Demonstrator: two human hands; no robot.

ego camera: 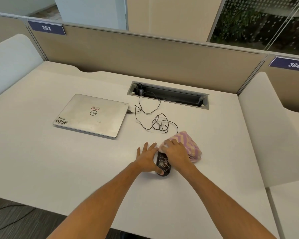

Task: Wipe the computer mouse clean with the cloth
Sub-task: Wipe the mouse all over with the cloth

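Our left hand, fingers spread, braces the speckled mouse on the worktop; our right hand grips the cloth. We should press firmly over the specks.

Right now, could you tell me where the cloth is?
In the head view, the pink striped cloth lies under the right hand, right of the mouse and near the cable.

Glossy speckled plastic mouse, soft striped cloth, matt white desk, scuffed metal laptop.
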